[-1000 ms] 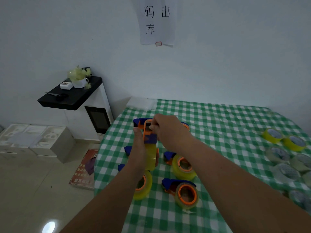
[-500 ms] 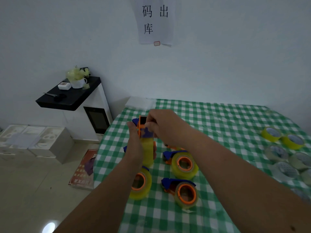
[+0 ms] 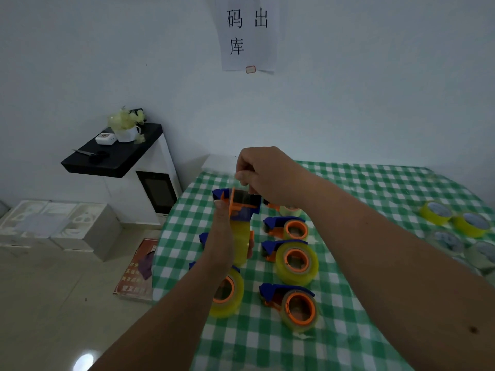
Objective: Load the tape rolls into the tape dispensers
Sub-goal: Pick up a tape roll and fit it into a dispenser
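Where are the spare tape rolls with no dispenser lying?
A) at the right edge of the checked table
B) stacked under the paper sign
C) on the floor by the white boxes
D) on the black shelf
A: the loose rolls lie on the checked table at its right edge.

Pale wall (image 3: 348, 103), paper notice (image 3: 247, 33), black-topped white cabinet (image 3: 117, 159), tiled floor (image 3: 53, 303)

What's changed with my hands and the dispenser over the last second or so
The right hand has lifted away from the top of the held dispenser, pinching what looks like the clear tape end and drawing it upward. The left hand still grips the dispenser with its yellow tape roll upright above the table. The loaded dispensers and spare rolls lie as before.
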